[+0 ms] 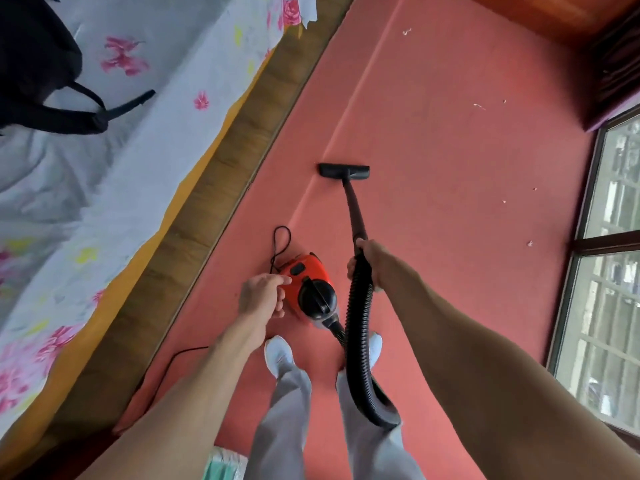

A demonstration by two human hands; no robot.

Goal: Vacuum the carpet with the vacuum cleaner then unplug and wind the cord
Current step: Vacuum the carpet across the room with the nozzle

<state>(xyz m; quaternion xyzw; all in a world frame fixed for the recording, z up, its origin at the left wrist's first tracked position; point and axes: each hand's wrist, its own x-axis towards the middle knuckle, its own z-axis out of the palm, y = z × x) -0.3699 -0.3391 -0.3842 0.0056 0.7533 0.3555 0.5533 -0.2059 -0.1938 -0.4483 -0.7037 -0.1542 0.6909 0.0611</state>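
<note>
A small orange and black vacuum cleaner sits on the red carpet just ahead of my feet. My right hand grips the ribbed black hose where it joins the wand. The flat black floor nozzle rests on the carpet further ahead. My left hand hovers at the vacuum's left side, fingers loosely curled, holding nothing. A thin black cord loops behind the vacuum, and another stretch of cord runs off to the left.
A bed with a floral sheet and a brown side panel runs along the left, a black bag on it. Several white scraps lie on the carpet to the right. A window and wooden furniture bound the right side.
</note>
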